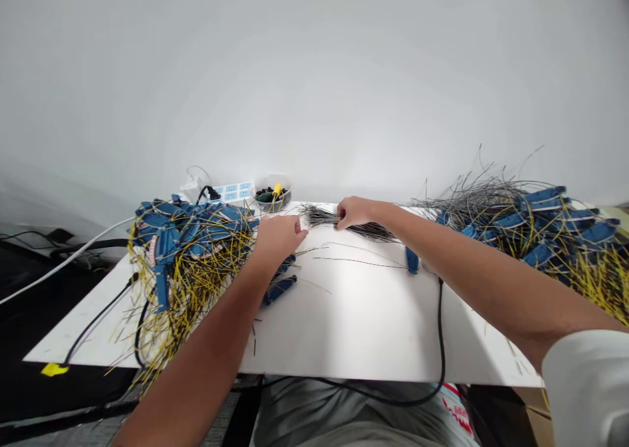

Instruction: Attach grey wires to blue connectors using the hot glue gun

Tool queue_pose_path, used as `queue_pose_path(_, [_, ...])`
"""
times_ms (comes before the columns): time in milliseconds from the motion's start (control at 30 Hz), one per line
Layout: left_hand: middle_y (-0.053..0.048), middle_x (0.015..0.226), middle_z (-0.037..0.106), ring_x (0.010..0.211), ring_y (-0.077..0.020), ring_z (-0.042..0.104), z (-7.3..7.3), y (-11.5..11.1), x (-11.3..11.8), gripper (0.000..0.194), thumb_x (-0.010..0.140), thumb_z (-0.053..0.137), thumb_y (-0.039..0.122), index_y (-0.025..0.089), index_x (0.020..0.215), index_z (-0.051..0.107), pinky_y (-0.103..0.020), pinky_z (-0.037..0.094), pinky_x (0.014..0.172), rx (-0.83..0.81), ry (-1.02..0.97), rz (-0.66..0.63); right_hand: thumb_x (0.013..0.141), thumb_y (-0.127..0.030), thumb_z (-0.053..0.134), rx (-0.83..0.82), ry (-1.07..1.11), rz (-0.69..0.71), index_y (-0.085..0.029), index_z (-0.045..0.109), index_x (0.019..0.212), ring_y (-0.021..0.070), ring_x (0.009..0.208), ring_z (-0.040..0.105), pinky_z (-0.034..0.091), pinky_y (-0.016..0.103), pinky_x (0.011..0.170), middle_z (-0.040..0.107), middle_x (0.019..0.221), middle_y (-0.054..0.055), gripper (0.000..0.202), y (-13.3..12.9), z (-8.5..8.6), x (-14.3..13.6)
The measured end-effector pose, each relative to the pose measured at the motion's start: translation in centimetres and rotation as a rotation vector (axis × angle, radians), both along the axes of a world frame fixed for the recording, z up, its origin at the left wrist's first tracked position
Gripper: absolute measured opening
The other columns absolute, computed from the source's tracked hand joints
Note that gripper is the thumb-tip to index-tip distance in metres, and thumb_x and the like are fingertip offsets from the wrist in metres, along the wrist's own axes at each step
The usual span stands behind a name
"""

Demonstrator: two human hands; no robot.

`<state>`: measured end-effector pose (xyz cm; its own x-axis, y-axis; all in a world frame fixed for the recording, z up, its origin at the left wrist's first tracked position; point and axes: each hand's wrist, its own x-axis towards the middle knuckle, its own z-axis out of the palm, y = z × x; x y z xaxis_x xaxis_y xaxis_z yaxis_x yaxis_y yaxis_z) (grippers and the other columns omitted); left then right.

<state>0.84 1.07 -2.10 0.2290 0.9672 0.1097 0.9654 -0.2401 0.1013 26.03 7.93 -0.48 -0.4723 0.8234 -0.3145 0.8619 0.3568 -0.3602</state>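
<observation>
My right hand (354,212) is closed around the middle of a bundle of thin dark wires (376,231) at the back of the white table. The bundle's frayed end (314,215) fans out to the left. My left hand (281,236) hovers just left of that end with its fingers curled in; whatever they hold, if anything, is hidden. Beneath and beside the left wrist lie blue plastic pieces (279,290). A single blue piece (411,260) with thin wires running leftward lies below my right forearm.
On the left is a heap of blue parts (196,227) with yellow and black wires (191,290). A second such pile (540,217) sits at the right. Along the wall stand a power strip (233,192) and a clear bowl (273,193) of small dark items. A black cable (442,342) hangs over the front edge.
</observation>
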Motion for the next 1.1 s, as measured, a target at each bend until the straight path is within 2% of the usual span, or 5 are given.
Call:
queue_pose_path(167, [-0.010, 0.091, 0.078, 0.099, -0.0343, 0.070, 0.3, 0.1, -0.4, 0.023, 0.091, 0.058, 0.041, 0.022, 0.085, 0.069, -0.051, 0.040, 0.097, 0.013, 0.054, 0.094, 0.075, -0.043, 0.076, -0.073, 0.050, 0.020, -0.022, 0.072, 0.090, 0.0164, 0.073, 0.056, 0.037, 0.027, 0.063, 0.067, 0.084, 0.001, 0.027, 0.1, 0.3, 1.8])
queue_pose_path(400, [-0.013, 0.108, 0.075, 0.108, -0.0358, 0.065, 0.4, -0.1, -0.5, 0.013, 0.089, 0.057, 0.025, 0.021, 0.098, 0.064, -0.048, 0.042, 0.091, 0.147, 0.082, 0.086, 0.072, -0.051, 0.085, 0.072, -0.022, -0.059, -0.024, 0.062, 0.127, 0.0214, 0.095, 0.064, 0.045, 0.028, 0.072, 0.070, 0.120, 0.008, 0.065, -1.4, 1.7, 2.4])
queue_pose_path(667, [-0.014, 0.109, 0.071, 0.108, -0.0364, 0.061, 0.2, -0.1, -0.1, 0.019, 0.088, 0.064, 0.037, 0.020, 0.098, 0.062, -0.048, 0.041, 0.091, 0.232, 0.057, 0.049, 0.086, -0.047, 0.070, 0.071, -0.302, -0.276, -0.019, 0.068, 0.070, 0.0230, 0.066, 0.064, 0.039, 0.034, 0.063, 0.070, 0.071, 0.009, 0.032, -9.4, 5.1, 8.6])
queue_pose_path(933, [-0.012, 0.100, 0.069, 0.105, -0.0354, 0.059, 0.5, -0.4, 1.0, 0.028, 0.097, 0.055, 0.047, 0.021, 0.095, 0.066, -0.048, 0.038, 0.089, 0.407, -0.040, -0.081, 0.087, -0.041, 0.062, 0.183, -0.460, -0.425, -0.021, 0.073, 0.077, 0.0287, 0.084, 0.070, 0.038, 0.034, 0.062, 0.077, 0.093, 0.010, 0.025, -17.0, 2.3, 9.5])
queue_pose_path(1100, [-0.010, 0.101, 0.071, 0.103, -0.0337, 0.060, 0.5, -0.4, 1.1, 0.026, 0.097, 0.055, 0.044, 0.021, 0.094, 0.070, -0.048, 0.037, 0.090, 0.413, -0.066, -0.123, 0.086, -0.038, 0.061, 0.302, -0.311, -0.527, -0.025, 0.071, 0.080, 0.0226, 0.074, 0.066, 0.032, 0.030, 0.058, 0.074, 0.078, 0.004, 0.018, -19.4, 3.5, 9.3])
